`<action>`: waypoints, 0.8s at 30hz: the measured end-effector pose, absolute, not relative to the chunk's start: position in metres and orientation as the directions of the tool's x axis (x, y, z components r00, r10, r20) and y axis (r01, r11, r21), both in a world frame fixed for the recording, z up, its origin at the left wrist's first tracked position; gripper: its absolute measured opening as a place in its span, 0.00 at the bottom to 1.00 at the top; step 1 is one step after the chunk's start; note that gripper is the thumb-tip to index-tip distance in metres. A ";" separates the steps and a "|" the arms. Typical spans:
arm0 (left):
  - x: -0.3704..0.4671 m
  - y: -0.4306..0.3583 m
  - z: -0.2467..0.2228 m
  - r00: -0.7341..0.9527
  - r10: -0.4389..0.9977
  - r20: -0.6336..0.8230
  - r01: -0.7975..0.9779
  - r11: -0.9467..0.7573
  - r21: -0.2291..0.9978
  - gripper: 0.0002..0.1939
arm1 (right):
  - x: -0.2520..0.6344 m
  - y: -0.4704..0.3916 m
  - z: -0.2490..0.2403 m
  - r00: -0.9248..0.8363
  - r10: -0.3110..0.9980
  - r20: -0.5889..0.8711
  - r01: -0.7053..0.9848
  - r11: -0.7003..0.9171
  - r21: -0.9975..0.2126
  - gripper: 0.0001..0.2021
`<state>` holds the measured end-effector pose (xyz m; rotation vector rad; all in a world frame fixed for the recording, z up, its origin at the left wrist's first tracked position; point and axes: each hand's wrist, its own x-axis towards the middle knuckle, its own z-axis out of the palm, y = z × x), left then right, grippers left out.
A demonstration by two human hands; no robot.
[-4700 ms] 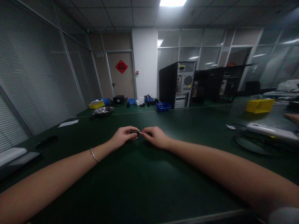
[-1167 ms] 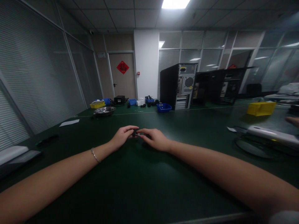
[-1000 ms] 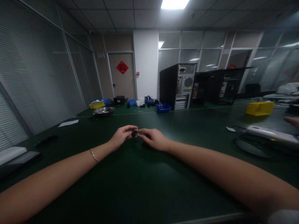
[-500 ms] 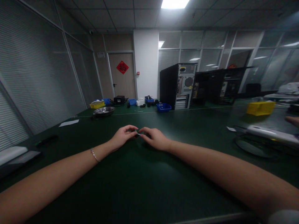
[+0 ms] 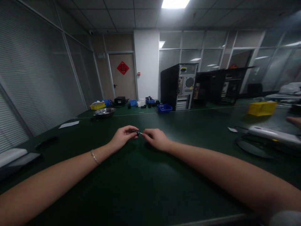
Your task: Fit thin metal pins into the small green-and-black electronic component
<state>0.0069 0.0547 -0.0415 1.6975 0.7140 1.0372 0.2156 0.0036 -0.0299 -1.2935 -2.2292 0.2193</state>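
Note:
Both my arms reach out over a dark green table (image 5: 131, 188). My left hand (image 5: 122, 137) and my right hand (image 5: 156, 138) meet fingertip to fingertip in the middle of it. Between them they pinch a small dark part with a short metal pin (image 5: 137, 132); the left fingers grip the dark end, the right fingers the shiny end. The part is too small to make out further. A thin bracelet sits on my left wrist.
Far across the table stand black computer towers (image 5: 178, 86), a blue bin (image 5: 164, 108), a metal bowl (image 5: 104, 111) and a yellow tray (image 5: 97, 105). At right lie a yellow bin (image 5: 262, 108), a white device with cables (image 5: 270, 135) and another person's fingers (image 5: 295, 121). Dark flat items (image 5: 14, 158) lie at left.
The hands stay together on the small part; fingers shift slightly, turning it. The view has barely moved.

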 end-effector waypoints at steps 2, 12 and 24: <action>0.007 0.055 -0.042 0.463 0.833 0.302 -0.004 -0.339 0.941 0.14 | 0.215 0.004 -0.030 -0.391 0.839 0.380 0.757 0.527 -0.387 0.13; 0.007 0.045 -0.033 0.494 0.806 0.325 0.074 -0.411 0.908 0.12 | 0.217 0.006 -0.033 -0.422 0.817 0.393 0.757 0.556 -0.342 0.13; 0.008 0.048 -0.036 0.491 0.827 0.275 -0.018 -0.306 0.952 0.14 | 0.218 0.006 -0.034 -0.434 0.783 0.445 0.722 0.598 -0.348 0.12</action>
